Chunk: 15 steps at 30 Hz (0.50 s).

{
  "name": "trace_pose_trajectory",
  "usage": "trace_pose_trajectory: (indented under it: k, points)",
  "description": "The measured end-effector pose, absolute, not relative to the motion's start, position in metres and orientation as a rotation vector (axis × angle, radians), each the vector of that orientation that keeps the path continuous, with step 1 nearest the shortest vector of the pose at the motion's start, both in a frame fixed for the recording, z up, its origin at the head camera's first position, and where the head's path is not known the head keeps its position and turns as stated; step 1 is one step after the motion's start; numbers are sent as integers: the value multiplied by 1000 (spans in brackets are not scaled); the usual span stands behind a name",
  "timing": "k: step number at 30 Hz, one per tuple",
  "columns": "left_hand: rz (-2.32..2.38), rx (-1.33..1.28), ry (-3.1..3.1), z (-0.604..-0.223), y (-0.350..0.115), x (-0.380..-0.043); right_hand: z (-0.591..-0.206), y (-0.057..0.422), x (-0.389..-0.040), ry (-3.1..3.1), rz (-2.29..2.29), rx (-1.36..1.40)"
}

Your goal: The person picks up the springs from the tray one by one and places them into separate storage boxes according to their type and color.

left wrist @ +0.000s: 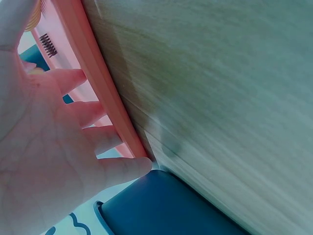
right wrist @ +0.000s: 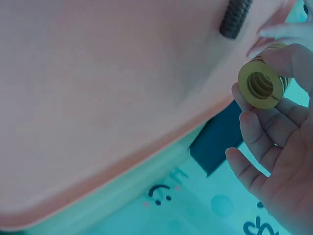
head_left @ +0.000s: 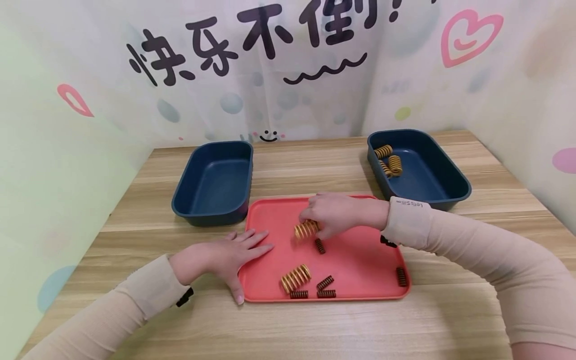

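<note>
My right hand pinches a large yellow coil spring over the middle of the red tray. In the right wrist view the yellow spring shows its open end between thumb and fingers. Just below that hand lies a small dark spring. With fingers spread, my left hand rests at the tray's left edge; the left wrist view shows its fingers across the tray rim. Another yellow spring lies near the front of the tray, beside several small dark springs.
A blue bin with nothing visible inside stands behind the tray's left corner. The back-right blue bin holds several yellow springs. One dark spring lies by the tray's right rim. A printed curtain hangs behind the table.
</note>
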<state>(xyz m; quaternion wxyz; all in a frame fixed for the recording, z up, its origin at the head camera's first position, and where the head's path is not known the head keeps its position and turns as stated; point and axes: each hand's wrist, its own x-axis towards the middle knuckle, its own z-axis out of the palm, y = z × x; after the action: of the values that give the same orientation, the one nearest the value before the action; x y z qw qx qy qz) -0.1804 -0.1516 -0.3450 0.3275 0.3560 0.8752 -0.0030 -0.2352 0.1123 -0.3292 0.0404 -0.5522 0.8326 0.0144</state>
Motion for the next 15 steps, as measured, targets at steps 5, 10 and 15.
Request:
trace_pose_trajectory:
  k: [5, 10, 15]
  points:
    - [6, 937, 2291, -345, -152, -180, -319, 121, -240, 2562, -5, -1621]
    - [-1, 924, 2295, -346, -152, -180, -308, 131, -244, 2613, -24, -1580]
    - [5, 933, 2293, -345, -151, -180, -299, 141, -248, 2688, -41, -1558]
